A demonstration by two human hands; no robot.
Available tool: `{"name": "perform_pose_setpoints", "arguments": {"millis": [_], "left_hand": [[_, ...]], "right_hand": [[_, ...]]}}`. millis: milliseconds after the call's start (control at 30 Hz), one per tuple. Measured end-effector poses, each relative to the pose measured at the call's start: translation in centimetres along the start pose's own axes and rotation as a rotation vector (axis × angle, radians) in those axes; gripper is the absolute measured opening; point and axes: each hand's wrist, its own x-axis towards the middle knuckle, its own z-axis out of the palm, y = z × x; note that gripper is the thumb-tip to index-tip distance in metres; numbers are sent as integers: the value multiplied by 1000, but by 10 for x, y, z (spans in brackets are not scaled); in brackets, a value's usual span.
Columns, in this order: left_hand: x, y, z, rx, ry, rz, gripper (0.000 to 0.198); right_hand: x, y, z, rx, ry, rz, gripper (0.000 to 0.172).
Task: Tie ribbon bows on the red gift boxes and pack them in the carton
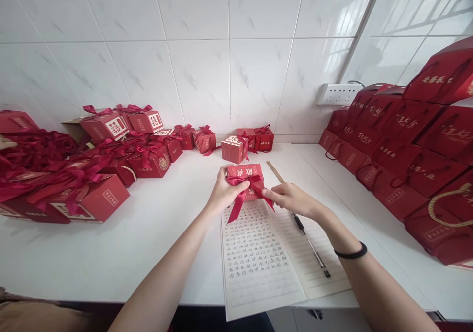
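Observation:
A small red gift box [244, 172] with a dark red ribbon [240, 200] is held just above an open writing notebook [258, 253] on the white table [140, 243]. My left hand [224, 191] wraps the box's left side, thumb on the ribbon. My right hand [290, 199] pinches the ribbon at the box's right side; a black band sits on that wrist. Ribbon tails hang down over the page.
Several finished red ribboned boxes [148, 147] line the back wall and pile up at the left. Larger red gift bags [402, 149] are stacked on the right. A pen [310, 246] lies on the notebook, a wooden stick [275, 171] behind it, a white power strip [338, 94] on the wall.

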Motion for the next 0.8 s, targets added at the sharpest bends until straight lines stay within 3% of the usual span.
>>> {"name": "perform_pose_setpoints", "arguments": {"millis": [100,367,800], "left_hand": [[-1,1,0,17,5,-1,58],[-1,2,-1,27,6,5,56],[-1,4,-2,47,-10,-13,53]], "right_hand": [[0,3,1,90,-168,-30,40],[0,6,-5,139,-339,-7,27],[-5,13,-15,76,-471,65,28]]}}
